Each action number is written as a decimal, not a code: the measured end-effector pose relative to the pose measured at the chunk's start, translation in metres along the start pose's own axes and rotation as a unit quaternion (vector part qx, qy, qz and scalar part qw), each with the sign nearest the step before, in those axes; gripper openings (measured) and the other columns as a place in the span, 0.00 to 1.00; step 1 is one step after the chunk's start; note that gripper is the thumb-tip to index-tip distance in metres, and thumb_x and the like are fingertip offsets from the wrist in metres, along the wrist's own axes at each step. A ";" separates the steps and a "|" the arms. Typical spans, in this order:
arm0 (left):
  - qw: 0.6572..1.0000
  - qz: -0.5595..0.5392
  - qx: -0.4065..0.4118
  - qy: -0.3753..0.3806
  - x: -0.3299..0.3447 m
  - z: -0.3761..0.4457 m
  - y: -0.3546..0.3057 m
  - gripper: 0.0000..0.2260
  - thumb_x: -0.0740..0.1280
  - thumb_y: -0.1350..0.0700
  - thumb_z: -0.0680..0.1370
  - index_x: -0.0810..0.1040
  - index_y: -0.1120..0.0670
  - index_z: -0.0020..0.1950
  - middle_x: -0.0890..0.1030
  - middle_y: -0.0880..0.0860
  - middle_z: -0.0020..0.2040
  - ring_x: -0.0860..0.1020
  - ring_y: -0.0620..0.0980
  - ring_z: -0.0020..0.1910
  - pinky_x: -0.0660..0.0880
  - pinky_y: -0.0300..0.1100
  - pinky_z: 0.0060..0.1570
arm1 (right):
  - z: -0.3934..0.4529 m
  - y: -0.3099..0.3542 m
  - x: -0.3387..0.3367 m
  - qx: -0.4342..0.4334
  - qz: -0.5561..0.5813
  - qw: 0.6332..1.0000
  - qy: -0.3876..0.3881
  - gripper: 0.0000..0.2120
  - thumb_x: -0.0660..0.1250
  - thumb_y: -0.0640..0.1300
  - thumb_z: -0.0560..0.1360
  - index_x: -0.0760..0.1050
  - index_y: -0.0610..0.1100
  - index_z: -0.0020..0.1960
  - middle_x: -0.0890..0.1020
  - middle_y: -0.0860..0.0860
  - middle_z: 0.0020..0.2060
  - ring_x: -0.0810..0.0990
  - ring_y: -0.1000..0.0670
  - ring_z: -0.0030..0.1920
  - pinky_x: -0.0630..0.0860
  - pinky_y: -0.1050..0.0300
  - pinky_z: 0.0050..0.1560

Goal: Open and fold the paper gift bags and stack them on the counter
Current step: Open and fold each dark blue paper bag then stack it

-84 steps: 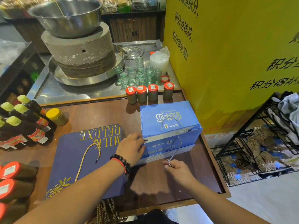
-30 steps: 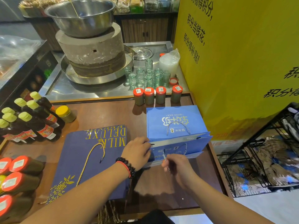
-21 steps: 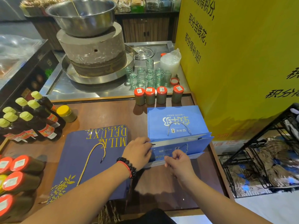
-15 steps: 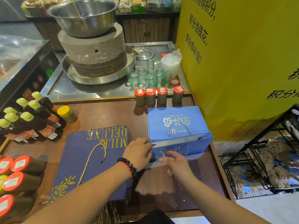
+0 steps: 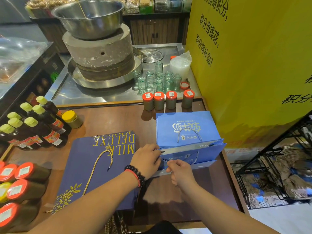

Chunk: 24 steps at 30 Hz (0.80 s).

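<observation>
- The light blue gift bag [image 5: 189, 149] lies on the right part of the brown desk [image 5: 118, 119], its mouth facing the near edge, on top of a flat stack of the same blue bags [image 5: 184, 125].
- The left hand [image 5: 146, 159] holds the bag's near left corner, its fingers curled over the edge; a dark bead bracelet [image 5: 135, 173] sits on the wrist.
- The right hand [image 5: 180, 171] is just beside the left one, thumb and fingers pinching at the bag's near rim close to the cord handle [image 5: 195, 157]; whether it is the cord or the paper it pinches cannot be told.
- To the left, touching the left forearm, a large navy bag [image 5: 98, 166] printed "MILK DELUXE" lies flat, its gold cord [image 5: 99, 164] across it.
- At the far edge of the desk stand four red-lidded jars [image 5: 167, 100].
- Beyond them are clear glasses [image 5: 157, 80] on a steel counter, with a stone mill [image 5: 99, 53] carrying a metal bowl [image 5: 89, 16].
- Dark bottles with green caps [image 5: 33, 125] and a yellow-lidded jar [image 5: 71, 119] stand at the left; red-capped bottles [image 5: 22, 183] lie nearer.
- A yellow board [image 5: 253, 65] rises on the right, with a black wire rack [image 5: 278, 174] below it.
</observation>
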<state>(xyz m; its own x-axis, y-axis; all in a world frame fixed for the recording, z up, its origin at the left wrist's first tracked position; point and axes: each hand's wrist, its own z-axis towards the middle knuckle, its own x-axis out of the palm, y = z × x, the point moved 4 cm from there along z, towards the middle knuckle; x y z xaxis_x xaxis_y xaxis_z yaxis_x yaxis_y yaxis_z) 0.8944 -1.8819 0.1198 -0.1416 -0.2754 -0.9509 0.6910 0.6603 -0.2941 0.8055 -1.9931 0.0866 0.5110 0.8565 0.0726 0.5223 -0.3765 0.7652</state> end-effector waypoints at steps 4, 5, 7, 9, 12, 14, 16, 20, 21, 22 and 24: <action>1.000 0.002 -0.003 0.001 0.000 0.001 0.000 0.09 0.62 0.53 0.78 0.80 0.55 0.49 0.77 0.49 0.54 0.74 0.51 0.51 0.71 0.45 0.47 | -0.002 0.000 0.002 0.000 0.029 1.000 -0.005 0.09 0.62 0.39 0.80 0.73 0.38 0.42 0.74 0.47 0.29 0.61 0.55 0.17 0.58 0.65 0.20; 1.000 0.002 -0.003 0.000 0.000 0.001 0.000 0.09 0.63 0.53 0.77 0.80 0.55 0.48 0.77 0.49 0.53 0.75 0.52 0.51 0.71 0.45 0.46 | -0.003 0.000 0.003 -0.001 0.035 0.999 -0.005 0.09 0.62 0.39 0.81 0.73 0.38 0.42 0.74 0.47 0.29 0.61 0.55 0.18 0.58 0.65 0.20; 1.000 0.002 -0.004 0.004 0.000 0.001 0.000 0.09 0.62 0.53 0.77 0.80 0.55 0.47 0.77 0.49 0.53 0.74 0.52 0.51 0.70 0.45 0.46 | -0.004 -0.002 0.005 -0.004 0.053 0.999 -0.004 0.07 0.61 0.38 0.80 0.73 0.38 0.44 0.73 0.47 0.29 0.61 0.56 0.18 0.59 0.64 0.20; 1.000 -0.001 -0.007 0.006 0.000 0.001 0.001 0.09 0.62 0.53 0.78 0.80 0.55 0.48 0.77 0.49 0.54 0.74 0.51 0.51 0.70 0.44 0.47 | -0.005 -0.003 0.007 -0.008 0.063 0.998 -0.003 0.05 0.61 0.37 0.80 0.74 0.38 0.47 0.74 0.47 0.30 0.62 0.56 0.19 0.60 0.64 0.20; 1.000 -0.006 -0.010 0.007 -0.001 0.002 0.001 0.10 0.61 0.52 0.78 0.81 0.54 0.50 0.77 0.48 0.55 0.74 0.50 0.51 0.71 0.44 0.48 | -0.008 -0.005 0.009 -0.019 0.065 0.998 -0.001 0.05 0.60 0.37 0.80 0.74 0.39 0.48 0.75 0.47 0.32 0.62 0.56 0.20 0.61 0.64 0.21; 1.000 -0.009 -0.010 0.011 -0.001 0.003 0.001 0.10 0.61 0.52 0.78 0.81 0.54 0.51 0.76 0.48 0.55 0.74 0.49 0.52 0.71 0.44 0.48 | -0.009 -0.003 0.010 -0.029 0.073 0.997 -0.002 0.05 0.60 0.36 0.80 0.73 0.39 0.48 0.74 0.48 0.30 0.61 0.56 0.21 0.60 0.64 0.21; 1.000 -0.010 -0.010 0.014 -0.001 0.003 0.001 0.11 0.61 0.52 0.78 0.81 0.54 0.52 0.76 0.48 0.56 0.74 0.49 0.52 0.71 0.44 0.49 | -0.009 -0.002 0.010 -0.035 0.074 0.997 -0.005 0.04 0.60 0.36 0.80 0.73 0.39 0.49 0.73 0.48 0.31 0.62 0.56 0.21 0.60 0.64 0.22; 1.000 -0.004 -0.015 0.020 0.000 0.003 0.002 0.11 0.61 0.51 0.79 0.80 0.53 0.53 0.76 0.47 0.58 0.73 0.48 0.54 0.71 0.43 0.51 | -0.007 -0.002 0.011 -0.035 0.063 0.997 -0.020 0.05 0.60 0.37 0.80 0.74 0.40 0.49 0.74 0.46 0.34 0.65 0.55 0.25 0.62 0.66 0.22; 1.000 -0.003 -0.017 0.022 0.000 0.003 0.002 0.11 0.61 0.51 0.79 0.80 0.52 0.54 0.76 0.46 0.58 0.73 0.48 0.55 0.71 0.42 0.51 | -0.007 -0.002 0.012 -0.034 0.063 0.997 -0.022 0.05 0.60 0.36 0.80 0.74 0.40 0.49 0.74 0.46 0.35 0.65 0.55 0.25 0.62 0.66 0.22; 1.000 -0.002 -0.017 0.023 0.000 0.004 0.002 0.11 0.60 0.51 0.79 0.80 0.52 0.54 0.75 0.46 0.58 0.73 0.47 0.55 0.71 0.42 0.51 | -0.007 -0.003 0.013 -0.034 0.065 0.997 -0.022 0.05 0.60 0.36 0.80 0.74 0.40 0.49 0.74 0.46 0.35 0.65 0.55 0.25 0.62 0.66 0.22; 1.000 -0.001 -0.016 0.026 0.001 0.004 0.002 0.12 0.60 0.50 0.79 0.80 0.52 0.54 0.75 0.46 0.59 0.73 0.47 0.54 0.71 0.42 0.51 | -0.007 -0.002 0.014 -0.035 0.071 0.997 -0.022 0.04 0.59 0.36 0.80 0.73 0.39 0.50 0.73 0.46 0.35 0.65 0.55 0.25 0.62 0.65 0.22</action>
<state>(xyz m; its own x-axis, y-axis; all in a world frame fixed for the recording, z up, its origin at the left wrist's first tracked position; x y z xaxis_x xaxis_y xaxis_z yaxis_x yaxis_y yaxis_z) 0.8989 -1.8836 0.1186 -0.1809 -0.2407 -0.9536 0.6671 0.6824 -0.2988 0.8067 -1.9780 0.0905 0.6064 0.7798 0.1557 0.3954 -0.4655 0.7918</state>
